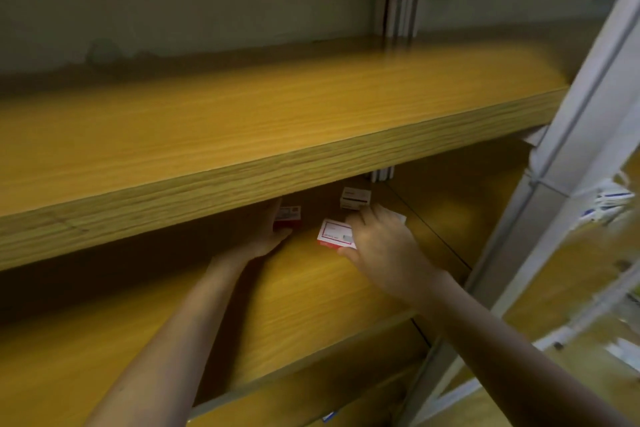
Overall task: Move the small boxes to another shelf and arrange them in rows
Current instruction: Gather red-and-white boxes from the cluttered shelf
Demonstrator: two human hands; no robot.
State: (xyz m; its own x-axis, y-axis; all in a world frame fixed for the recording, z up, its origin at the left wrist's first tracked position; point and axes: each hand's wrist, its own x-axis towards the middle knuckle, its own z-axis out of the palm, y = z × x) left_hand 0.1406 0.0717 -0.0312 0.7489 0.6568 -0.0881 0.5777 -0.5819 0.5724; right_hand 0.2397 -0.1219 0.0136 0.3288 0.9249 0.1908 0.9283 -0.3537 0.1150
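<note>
Both arms reach into the lower wooden shelf (311,291). My left hand (265,232) curls around a small red-and-white box (289,217) far back under the upper shelf (242,121); its fingers are partly hidden by that board. My right hand (379,243) lies over a flat white box with a red border (332,232), fingers closed on its right end, with another white box (394,215) showing just behind the knuckles. A white box (355,198) stands free further back.
The upper shelf's thick front edge (277,180) overhangs the boxes. A white metal upright (568,163) runs down the right side. Blurred white and blue packages (609,204) sit on the neighbouring rack at right. A lower board (311,388) lies beneath.
</note>
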